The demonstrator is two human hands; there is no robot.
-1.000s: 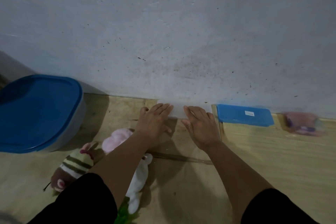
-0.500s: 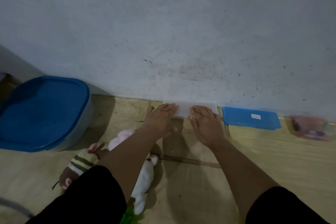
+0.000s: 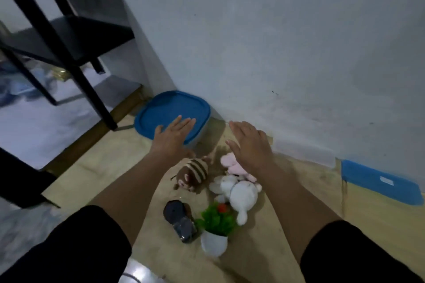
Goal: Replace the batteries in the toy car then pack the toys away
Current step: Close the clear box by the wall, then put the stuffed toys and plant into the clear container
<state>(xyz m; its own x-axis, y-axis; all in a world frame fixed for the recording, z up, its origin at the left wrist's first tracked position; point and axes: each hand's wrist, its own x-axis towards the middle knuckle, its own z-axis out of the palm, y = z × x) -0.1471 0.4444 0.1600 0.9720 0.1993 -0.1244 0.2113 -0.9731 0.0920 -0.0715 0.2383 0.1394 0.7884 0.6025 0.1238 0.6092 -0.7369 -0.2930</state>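
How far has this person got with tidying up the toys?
Nothing looks packed yet. The brown striped plush, pink plush and white plush rabbit lie loose on the floor. Both open hands, left and right, reach toward the blue-lidded container, its lid on. Packing remains; no toy car is recognisable.

Pale wood-look floor [image 3: 147, 163] along the wall; on it, close to the wall, sat a container with a blue lid [image 3: 171, 114]; nearer, lay a brown striped plush [image 3: 194, 173], a pink plush [image 3: 232, 165] just beside a white plush [image 3: 241, 194], a dark, blurred object [image 3: 180, 219] touching a small green plant in a white pot [image 3: 215, 228]; further right against the wall lay a flat blue lid [image 3: 379, 181]; at left stood a black shelf frame [image 3: 76, 57].
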